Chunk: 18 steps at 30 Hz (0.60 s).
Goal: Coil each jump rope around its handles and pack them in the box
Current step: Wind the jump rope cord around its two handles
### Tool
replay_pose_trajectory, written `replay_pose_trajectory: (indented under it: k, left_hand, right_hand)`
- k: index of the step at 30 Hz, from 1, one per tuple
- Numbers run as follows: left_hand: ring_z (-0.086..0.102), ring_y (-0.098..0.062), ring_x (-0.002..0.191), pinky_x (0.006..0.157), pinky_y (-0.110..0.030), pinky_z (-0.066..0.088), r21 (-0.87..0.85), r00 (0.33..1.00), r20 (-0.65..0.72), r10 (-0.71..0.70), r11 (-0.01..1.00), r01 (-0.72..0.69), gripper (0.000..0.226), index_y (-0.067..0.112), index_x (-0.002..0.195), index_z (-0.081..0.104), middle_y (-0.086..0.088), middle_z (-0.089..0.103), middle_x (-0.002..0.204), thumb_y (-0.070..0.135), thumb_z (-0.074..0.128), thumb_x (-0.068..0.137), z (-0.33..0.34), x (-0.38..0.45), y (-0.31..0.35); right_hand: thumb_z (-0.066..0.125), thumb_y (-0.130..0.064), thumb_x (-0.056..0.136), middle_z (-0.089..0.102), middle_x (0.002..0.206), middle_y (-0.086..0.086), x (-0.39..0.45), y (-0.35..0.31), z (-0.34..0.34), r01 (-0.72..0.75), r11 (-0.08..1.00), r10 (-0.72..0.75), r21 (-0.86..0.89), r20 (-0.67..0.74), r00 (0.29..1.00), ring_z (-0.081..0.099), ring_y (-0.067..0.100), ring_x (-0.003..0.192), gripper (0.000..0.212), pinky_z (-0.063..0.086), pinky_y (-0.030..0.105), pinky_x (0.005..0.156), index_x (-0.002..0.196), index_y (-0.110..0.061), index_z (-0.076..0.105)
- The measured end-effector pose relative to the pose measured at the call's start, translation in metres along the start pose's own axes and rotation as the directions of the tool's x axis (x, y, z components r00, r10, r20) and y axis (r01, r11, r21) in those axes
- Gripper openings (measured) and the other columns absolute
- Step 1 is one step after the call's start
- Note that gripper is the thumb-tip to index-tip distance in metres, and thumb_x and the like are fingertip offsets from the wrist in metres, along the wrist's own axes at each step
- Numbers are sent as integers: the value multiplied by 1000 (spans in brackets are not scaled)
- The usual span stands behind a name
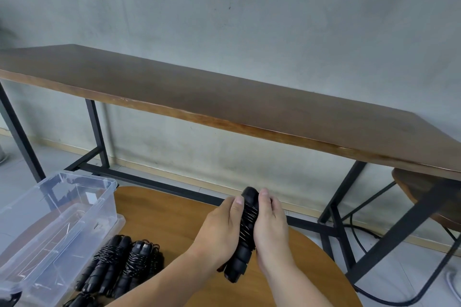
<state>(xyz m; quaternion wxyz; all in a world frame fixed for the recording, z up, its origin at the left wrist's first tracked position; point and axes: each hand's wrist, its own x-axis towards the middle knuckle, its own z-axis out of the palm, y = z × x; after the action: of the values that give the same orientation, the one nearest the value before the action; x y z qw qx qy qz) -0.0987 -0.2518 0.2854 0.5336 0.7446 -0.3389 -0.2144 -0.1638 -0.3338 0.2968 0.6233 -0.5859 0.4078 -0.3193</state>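
Note:
A black jump rope (245,227), its cord wound around the two handles, is held upright above the round wooden table (174,217). My left hand (219,229) grips it from the left and my right hand (270,227) grips it from the right, thumbs near the top. Several coiled black jump ropes (119,264) lie on the table to the left of my arms. A clear plastic box (74,209) stands at the left beside them; it looks empty of ropes.
A long dark wooden table (224,97) on a black metal frame runs along the grey wall behind. A round wooden stool (429,194) stands at the right. A black cable (389,299) lies on the tiled floor.

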Motion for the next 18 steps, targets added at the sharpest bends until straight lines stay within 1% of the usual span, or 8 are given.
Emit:
replay_pose_trajectory:
  k: [2, 5, 9, 12, 14, 16, 17, 18]
  left_hand:
    - [59, -7, 74, 64, -16, 44, 5, 1000, -14, 25, 1000, -25, 51, 18, 92, 60, 1, 68, 86, 54, 24, 99, 2, -2, -3]
    - [54, -2, 65, 59, -13, 42, -2, 999, -10, 53, 999, -53, 48, 17, 89, 59, 0, 65, 81, 50, 26, 101, 0, -3, -10]
    - [56, -2, 68, 61, -15, 43, -54, 1000, -15, 18, 998, -18, 50, 16, 92, 60, -2, 67, 82, 52, 27, 100, -1, -6, -18]
    - [59, -1, 75, 67, -13, 44, -84, 998, -16, -57, 995, 55, 44, 23, 94, 61, 7, 67, 84, 51, 29, 102, -9, -6, -26]
    - [64, -4, 88, 79, -20, 49, -144, 990, 4, -142, 979, 141, 42, 27, 100, 64, 7, 70, 93, 53, 31, 102, -17, -5, -33]
    - [65, -9, 99, 89, -29, 51, -238, 971, 13, -239, 942, 236, 43, 28, 107, 64, 6, 71, 102, 56, 32, 102, -26, -3, -38]
    - [64, -11, 101, 89, -30, 51, -274, 958, 14, -287, 920, 280, 43, 27, 110, 64, 5, 71, 105, 56, 33, 102, -33, -4, -45]
    - [64, -11, 103, 87, -29, 51, -311, 948, 23, -316, 899, 308, 42, 27, 112, 62, 4, 70, 108, 55, 33, 102, -35, -5, -47]
  right_hand:
    - [45, -50, 99, 69, 98, 1, -3, 1, 4, -42, 998, 43, 48, -13, 999, 64, 22, 98, 31, 50, 50, 95, 96, -26, 64]
    - [49, -43, 100, 69, 94, 7, -4, 4, 6, -100, 989, 102, 107, -12, 995, 65, 29, 96, 31, 51, 52, 95, 92, -18, 66]
    - [51, -42, 100, 70, 93, 8, -6, 7, 10, -152, 978, 148, 141, 39, 988, 67, 31, 95, 31, 52, 50, 91, 96, -16, 67]
    - [51, -45, 99, 70, 98, 6, -6, 10, 15, -184, 977, 171, 106, 114, 979, 67, 26, 96, 29, 53, 47, 91, 101, -20, 65]
    - [52, -50, 98, 71, 103, 3, -6, 13, 19, -217, 974, 204, 63, 157, 966, 67, 22, 100, 30, 52, 45, 94, 106, -24, 64]
    - [53, -52, 96, 71, 109, 0, -5, 16, 24, -253, 967, 243, 29, 189, 951, 65, 18, 105, 36, 50, 40, 95, 114, -23, 63]
    - [53, -52, 96, 70, 110, -2, -7, 21, 30, -269, 963, 265, -7, 203, 943, 64, 16, 105, 38, 49, 36, 92, 116, -22, 63]
    - [53, -51, 97, 70, 108, -4, -9, 22, 30, -267, 961, 275, -65, 213, 938, 64, 13, 102, 37, 49, 32, 85, 115, -21, 63]
